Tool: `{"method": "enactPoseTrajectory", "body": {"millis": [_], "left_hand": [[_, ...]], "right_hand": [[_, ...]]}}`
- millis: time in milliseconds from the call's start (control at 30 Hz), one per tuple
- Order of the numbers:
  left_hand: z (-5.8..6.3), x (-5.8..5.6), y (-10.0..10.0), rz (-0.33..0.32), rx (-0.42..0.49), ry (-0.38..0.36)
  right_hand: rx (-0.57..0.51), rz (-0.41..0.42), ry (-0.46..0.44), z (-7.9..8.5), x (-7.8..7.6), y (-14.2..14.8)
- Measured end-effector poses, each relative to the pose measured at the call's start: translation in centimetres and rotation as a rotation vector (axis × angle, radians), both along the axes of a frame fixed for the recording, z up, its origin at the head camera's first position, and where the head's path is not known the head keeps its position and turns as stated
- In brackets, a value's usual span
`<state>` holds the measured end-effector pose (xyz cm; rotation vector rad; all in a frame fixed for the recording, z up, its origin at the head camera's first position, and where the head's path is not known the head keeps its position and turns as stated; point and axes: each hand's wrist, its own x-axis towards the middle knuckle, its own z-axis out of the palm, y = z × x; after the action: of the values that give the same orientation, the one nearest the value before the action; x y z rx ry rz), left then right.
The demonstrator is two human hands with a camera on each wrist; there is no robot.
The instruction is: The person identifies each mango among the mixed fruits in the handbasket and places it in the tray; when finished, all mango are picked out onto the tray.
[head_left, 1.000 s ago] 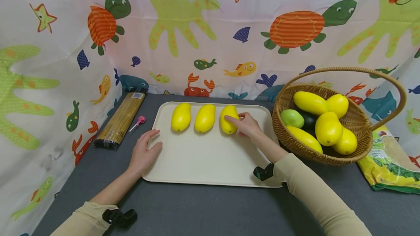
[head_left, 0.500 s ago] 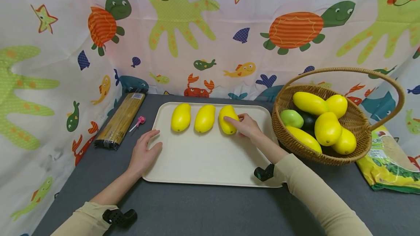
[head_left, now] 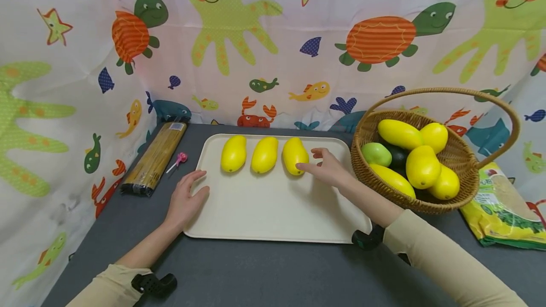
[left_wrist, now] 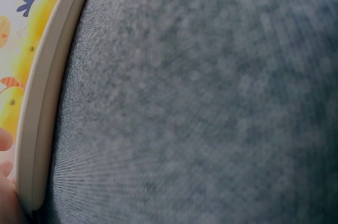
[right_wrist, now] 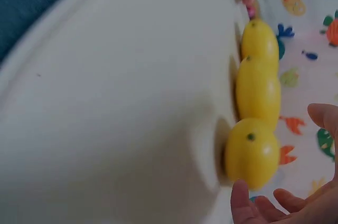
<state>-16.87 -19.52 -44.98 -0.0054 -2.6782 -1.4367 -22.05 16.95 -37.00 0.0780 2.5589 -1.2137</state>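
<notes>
Three yellow mangoes lie in a row along the far side of a cream tray (head_left: 273, 207): a left mango (head_left: 233, 154), a middle mango (head_left: 264, 155) and a right mango (head_left: 293, 152). My right hand (head_left: 330, 168) is just right of the right mango, thumb and fingers spread apart and holding nothing. The right wrist view shows a gap between the thumb and fingers, with the fingertips (right_wrist: 240, 195) close to that mango (right_wrist: 252, 150); contact is hard to tell. My left hand (head_left: 186, 201) rests at the tray's left edge with fingers relaxed.
A wicker basket (head_left: 362, 176) with yellow, green and dark fruit stands right of the tray, its handle arching high. Behind it lies a yellow-green bag (head_left: 507, 212). At left are a long packet of thin brown sticks (head_left: 155, 155) and a pink lollipop (head_left: 182, 157).
My right hand has let go of the right mango and drawn back slightly to the right, its forearm shifting right too. The mango stays on the tray. My left hand holds its place.
</notes>
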Motion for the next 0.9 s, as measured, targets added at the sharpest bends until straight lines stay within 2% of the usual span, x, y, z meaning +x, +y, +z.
{"method": "enactPoseTrajectory", "body": {"millis": [200,333,433,533,633,767,900], "left_hand": [[0.0,0.1,0.0,0.001,-0.008,0.001],[0.0,0.1,0.0,0.003,-0.011,-0.004],[-0.1,0.0,0.0,-0.003,-0.01,-0.009],[-0.1,0.0,-0.1,-0.005,-0.007,-0.014],[-0.1,0.0,-0.1,-0.004,-0.006,-0.014],[-0.1,0.0,0.0,-0.004,-0.004,-0.014],[0.0,0.0,0.0,-0.005,-0.003,-0.018]], "right_hand": [[-0.012,0.117,0.063,3.9,3.3,1.9],[0.005,0.14,0.127,6.1,4.8,4.1],[0.073,0.144,0.213,7.3,5.4,6.2],[0.188,0.14,0.323,8.3,5.5,8.6],[0.285,0.128,0.383,9.0,5.1,11.2],[0.395,0.087,0.392,9.5,4.1,14.6],[0.486,0.048,0.394,9.2,3.6,17.5]]}}
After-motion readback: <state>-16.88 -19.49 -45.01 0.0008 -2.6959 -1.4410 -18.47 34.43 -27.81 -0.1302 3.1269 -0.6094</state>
